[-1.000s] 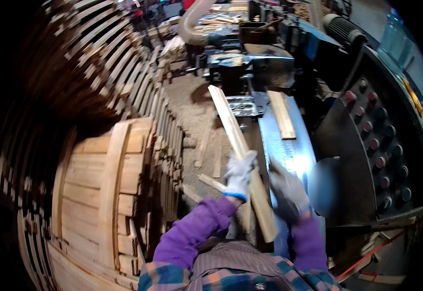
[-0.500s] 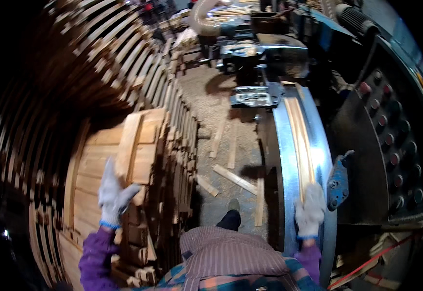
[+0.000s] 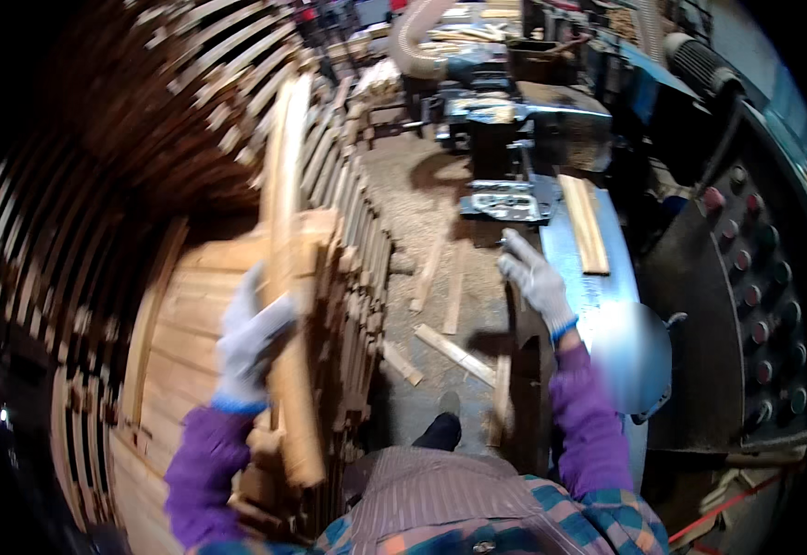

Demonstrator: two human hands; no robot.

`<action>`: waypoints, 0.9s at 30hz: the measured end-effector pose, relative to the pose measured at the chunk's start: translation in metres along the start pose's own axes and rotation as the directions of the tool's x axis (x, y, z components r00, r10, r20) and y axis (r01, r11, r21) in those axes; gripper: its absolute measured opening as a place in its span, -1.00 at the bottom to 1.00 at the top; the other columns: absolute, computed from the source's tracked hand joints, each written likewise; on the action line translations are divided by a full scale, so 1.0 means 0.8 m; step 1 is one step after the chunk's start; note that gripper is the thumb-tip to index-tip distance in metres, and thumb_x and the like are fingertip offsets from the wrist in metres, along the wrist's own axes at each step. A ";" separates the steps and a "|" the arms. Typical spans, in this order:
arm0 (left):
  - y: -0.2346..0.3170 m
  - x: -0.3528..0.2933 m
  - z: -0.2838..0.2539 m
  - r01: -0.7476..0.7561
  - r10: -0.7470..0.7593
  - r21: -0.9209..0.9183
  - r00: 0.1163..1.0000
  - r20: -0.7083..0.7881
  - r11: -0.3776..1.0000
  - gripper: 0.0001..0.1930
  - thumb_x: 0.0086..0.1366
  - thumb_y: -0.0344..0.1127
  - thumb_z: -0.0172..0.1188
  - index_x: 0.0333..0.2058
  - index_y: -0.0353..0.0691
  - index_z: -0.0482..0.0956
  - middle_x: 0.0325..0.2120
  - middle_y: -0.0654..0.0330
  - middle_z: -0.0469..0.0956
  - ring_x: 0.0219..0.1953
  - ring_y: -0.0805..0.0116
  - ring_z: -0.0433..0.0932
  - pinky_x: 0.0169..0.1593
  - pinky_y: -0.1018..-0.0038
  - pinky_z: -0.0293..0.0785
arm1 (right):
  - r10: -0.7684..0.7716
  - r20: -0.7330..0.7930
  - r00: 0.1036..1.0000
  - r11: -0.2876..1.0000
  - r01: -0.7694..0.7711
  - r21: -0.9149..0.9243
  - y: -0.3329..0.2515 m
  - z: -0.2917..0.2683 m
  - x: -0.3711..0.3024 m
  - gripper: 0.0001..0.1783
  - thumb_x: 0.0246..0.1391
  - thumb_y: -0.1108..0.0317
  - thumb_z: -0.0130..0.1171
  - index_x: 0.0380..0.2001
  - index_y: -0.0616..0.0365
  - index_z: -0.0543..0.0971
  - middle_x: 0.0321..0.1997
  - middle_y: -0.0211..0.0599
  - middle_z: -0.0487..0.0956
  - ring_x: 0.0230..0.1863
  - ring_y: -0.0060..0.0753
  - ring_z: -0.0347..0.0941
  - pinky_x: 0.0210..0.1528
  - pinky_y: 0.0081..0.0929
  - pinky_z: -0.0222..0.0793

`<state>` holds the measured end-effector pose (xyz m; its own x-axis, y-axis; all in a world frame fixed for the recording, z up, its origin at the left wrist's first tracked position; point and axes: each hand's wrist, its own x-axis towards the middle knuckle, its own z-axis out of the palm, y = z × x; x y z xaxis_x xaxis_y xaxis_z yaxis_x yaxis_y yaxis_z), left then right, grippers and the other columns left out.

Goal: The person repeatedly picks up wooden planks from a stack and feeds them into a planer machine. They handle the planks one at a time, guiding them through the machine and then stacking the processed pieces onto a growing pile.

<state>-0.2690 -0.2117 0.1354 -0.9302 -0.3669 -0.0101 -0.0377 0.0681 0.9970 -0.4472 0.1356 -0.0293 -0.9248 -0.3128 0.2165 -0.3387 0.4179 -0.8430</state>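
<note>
My left hand (image 3: 248,347), in a white glove with a blue cuff, is closed around a long wooden board (image 3: 283,277). The board is raised, tilted and somewhat blurred above a stack of boards (image 3: 186,342) on the left. In the same kind of glove, my right hand (image 3: 537,282) is in the air by the left edge of the shiny metal machine bed (image 3: 612,305). Its fingers reach forward and it holds nothing that I can see. Farther along the bed lies another wooden strip (image 3: 584,227), apart from my hand.
Tall stacks of slats (image 3: 43,268) rise on the left. Loose wood strips (image 3: 454,354) and sawdust cover the floor between the stacks and the machine. A metal guide block (image 3: 505,203) stands beside the bed. A control panel (image 3: 755,287) with several buttons is on the right.
My left hand has picked up a board from the stack and lifted it. My right hand has come off the wood strip and moved left and forward; the strip is farther along the bed.
</note>
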 end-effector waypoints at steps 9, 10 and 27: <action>-0.235 0.002 0.340 0.365 0.051 -0.673 0.857 0.513 0.643 -0.53 0.33 -0.42 0.12 0.19 -0.24 0.28 -0.24 0.18 0.51 -0.24 0.47 0.56 -0.12 0.43 0.59 | 0.323 -0.038 0.945 0.894 -0.292 0.341 -0.118 -0.053 -0.295 -0.09 0.06 -0.11 0.30 0.27 0.37 0.32 0.17 0.05 0.47 0.14 -0.19 0.47 0.17 -0.31 0.37; -0.210 -0.030 0.364 0.412 -0.031 -0.595 0.838 0.545 0.690 -0.58 0.31 -0.43 0.13 0.13 -0.23 0.30 -0.29 0.17 0.50 -0.31 0.46 0.55 -0.25 0.50 0.54 | 0.329 -0.166 0.929 0.929 -0.287 0.235 -0.101 -0.056 -0.329 -0.15 0.05 -0.06 0.32 0.26 0.30 0.36 0.11 0.01 0.50 0.07 -0.16 0.50 0.09 -0.31 0.41; -0.254 -0.021 0.352 0.425 -0.194 -0.321 0.807 0.558 0.847 -0.54 0.26 -0.24 0.24 0.06 -0.21 0.30 -0.63 0.23 0.44 -0.71 0.46 0.39 -0.67 0.57 0.24 | -0.148 -0.406 0.902 0.607 -0.242 -0.757 0.201 -0.097 -0.014 -0.34 0.25 0.06 0.09 0.31 0.17 0.29 0.32 0.02 0.35 0.31 0.09 0.24 0.34 -0.13 0.14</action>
<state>-0.3484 0.0423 -0.0885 -0.9471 0.2080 -0.2443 -0.3098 -0.3957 0.8645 -0.5050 0.2722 -0.1291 -0.8542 0.0027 0.5200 -0.1134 0.9749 -0.1914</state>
